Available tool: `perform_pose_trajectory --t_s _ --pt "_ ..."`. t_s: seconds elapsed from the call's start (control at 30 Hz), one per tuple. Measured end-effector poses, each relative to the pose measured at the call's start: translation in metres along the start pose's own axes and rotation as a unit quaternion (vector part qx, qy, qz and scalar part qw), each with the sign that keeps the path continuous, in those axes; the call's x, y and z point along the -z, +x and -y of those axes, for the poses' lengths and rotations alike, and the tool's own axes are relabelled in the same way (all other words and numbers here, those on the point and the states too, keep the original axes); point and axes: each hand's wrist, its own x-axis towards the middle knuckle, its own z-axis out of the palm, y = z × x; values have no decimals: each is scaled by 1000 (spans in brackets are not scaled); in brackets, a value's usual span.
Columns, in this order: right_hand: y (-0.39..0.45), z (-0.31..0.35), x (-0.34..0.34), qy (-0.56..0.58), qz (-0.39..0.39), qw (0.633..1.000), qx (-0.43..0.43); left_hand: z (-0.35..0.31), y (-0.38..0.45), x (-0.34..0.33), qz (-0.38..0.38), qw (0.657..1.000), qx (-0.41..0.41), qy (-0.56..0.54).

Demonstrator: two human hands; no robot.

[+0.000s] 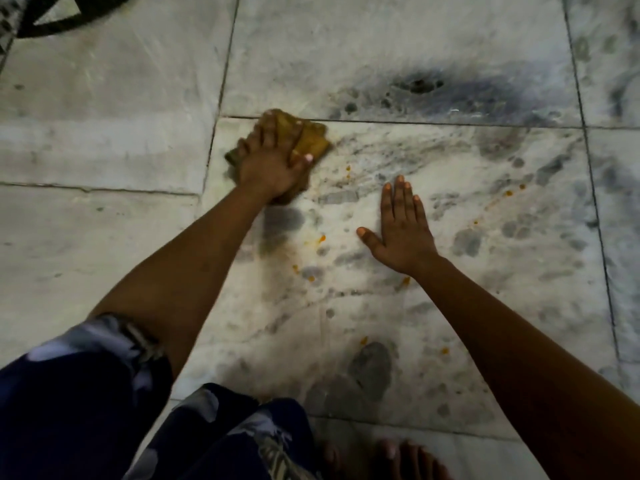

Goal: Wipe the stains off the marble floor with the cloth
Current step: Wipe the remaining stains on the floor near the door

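Observation:
My left hand (270,161) presses flat on a yellow-brown cloth (311,142) at the far left corner of a white-grey marble floor tile (450,306). The cloth is bunched under the palm and its right part sticks out past the fingers. My right hand (401,226) lies flat on the same tile, palm down, fingers together and thumb spread, holding nothing. Small orange stains dot the tile: one (322,238) below the cloth, one (406,280) by my right wrist, and another (509,193) farther right.
Dark grey veining and a sooty dark patch (420,83) mark the tile beyond. A dark curved object (69,15) lies at the top left. My knee in dark patterned fabric (86,393) and my bare toes (391,455) are at the bottom.

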Motion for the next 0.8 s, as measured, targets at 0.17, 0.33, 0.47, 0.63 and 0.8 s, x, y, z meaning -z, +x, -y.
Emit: perform_pose_trajectory --t_s 0.17,0.33,0.47,0.63,0.8 --pt "-9 -3 -1 15 -29 999 -6 -50 -55 -25 5 989 -142 43" --pt "-15 -8 -4 6 -29 999 10 -1 -104 -36 -26 987 -156 19" --pt "-15 -6 -5 5 -26 1000 8 -29 -41 -21 -10 995 -95 3" --pt "-13 -6 1 5 0 1000 10 -78 15 -5 10 995 -100 10" --pt "-14 -9 -3 14 -5 1000 13 -45 -71 -33 -10 974 -226 20"
